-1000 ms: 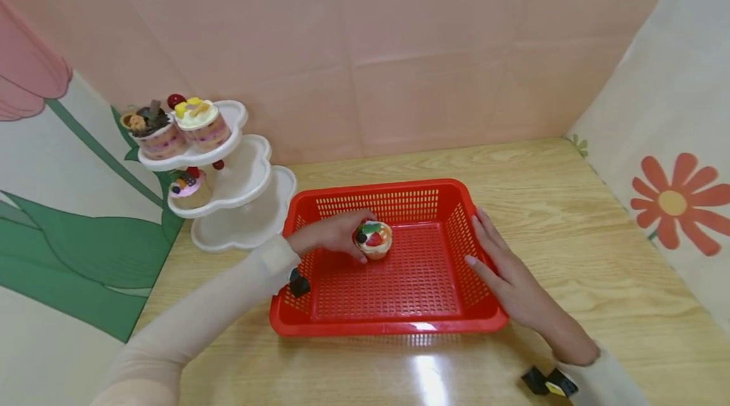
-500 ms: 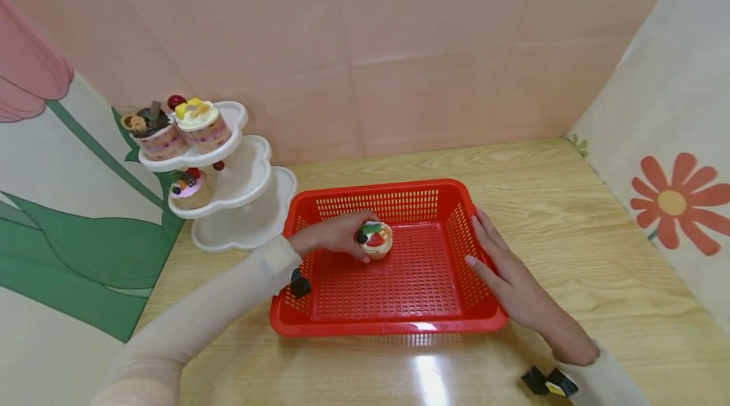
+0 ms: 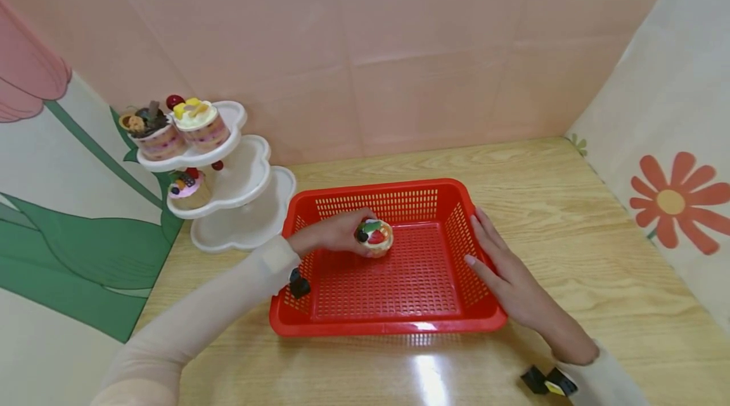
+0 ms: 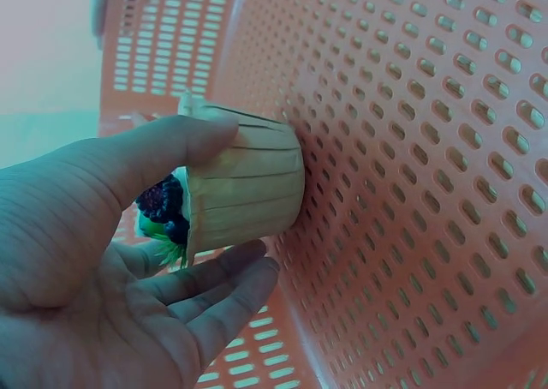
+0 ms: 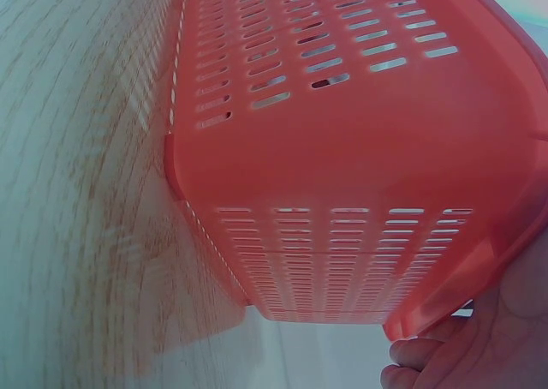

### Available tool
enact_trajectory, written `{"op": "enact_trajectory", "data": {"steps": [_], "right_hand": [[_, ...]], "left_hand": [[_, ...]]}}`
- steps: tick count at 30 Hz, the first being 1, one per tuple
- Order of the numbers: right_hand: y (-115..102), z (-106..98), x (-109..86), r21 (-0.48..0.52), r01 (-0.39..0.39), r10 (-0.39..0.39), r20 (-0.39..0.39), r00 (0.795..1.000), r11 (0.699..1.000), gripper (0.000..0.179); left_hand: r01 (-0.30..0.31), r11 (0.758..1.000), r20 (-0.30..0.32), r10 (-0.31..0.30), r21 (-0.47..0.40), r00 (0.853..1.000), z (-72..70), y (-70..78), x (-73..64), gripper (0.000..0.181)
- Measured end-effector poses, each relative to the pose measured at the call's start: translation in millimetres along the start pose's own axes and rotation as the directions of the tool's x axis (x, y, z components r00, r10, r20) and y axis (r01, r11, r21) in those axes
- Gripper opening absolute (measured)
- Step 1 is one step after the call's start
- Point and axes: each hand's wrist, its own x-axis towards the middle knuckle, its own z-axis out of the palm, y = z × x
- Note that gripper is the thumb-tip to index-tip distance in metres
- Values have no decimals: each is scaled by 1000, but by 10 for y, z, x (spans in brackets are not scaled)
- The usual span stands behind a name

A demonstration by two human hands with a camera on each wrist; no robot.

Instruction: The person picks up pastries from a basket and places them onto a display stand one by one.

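Inside the red plastic basket point(image 3: 388, 328) is a toy cupcake point(image 3: 376, 238) topped with a strawberry, dark berries and a green leaf. My left hand point(image 3: 342, 232) reaches over the basket's left side and holds it. In the left wrist view the thumb point(image 4: 201, 139) presses the pale pleated cup point(image 4: 248, 179) on one side, with the other fingers along the opposite side. The cup's base is right at the perforated basket floor. My right hand point(image 3: 510, 279) rests on the basket's right rim, fingers extended along it and thumb over the edge.
At the left stands a white three-tier stand point(image 3: 242, 228). Its top tier bears a chocolate-topped cake point(image 3: 156, 137) and a yellow-topped cake point(image 3: 202, 124); a pink-topped cupcake point(image 3: 190, 190) sits on the middle tier. The wooden table point(image 3: 559, 203) meets a pink backdrop point(image 3: 428, 57).
The left thumb has moved slightly inward against the cupcake, which has tilted and shifted a little. The right hand and the basket stay in place.
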Motion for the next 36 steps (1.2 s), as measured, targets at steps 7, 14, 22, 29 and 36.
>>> {"op": "enact_trajectory", "data": {"steps": [7, 14, 22, 29, 36], "right_hand": [[-2, 6, 2, 4, 0, 0, -1, 1000, 1000, 71], [-19, 5, 6, 9, -1, 1, 2, 1000, 1000, 70], [-23, 6, 2, 10, 6, -6, -2, 1000, 1000, 70], [-26, 1, 0, 13, 4, -4, 0, 1000, 1000, 70], [-27, -9, 4, 9, 4, -4, 1, 1000, 1000, 70]], "left_hand": [[-51, 999, -41, 52, 13, 998, 16, -26, 10, 63], [-84, 996, -66, 84, 0, 994, 4, -29, 0, 63], [-84, 996, -58, 85, 17, 995, 22, -7, 1, 61], [-37, 999, -22, 37, -38, 999, 23, -6, 13, 76], [-16, 1000, -20, 16, -16, 1000, 51, -21, 34, 81]]}}
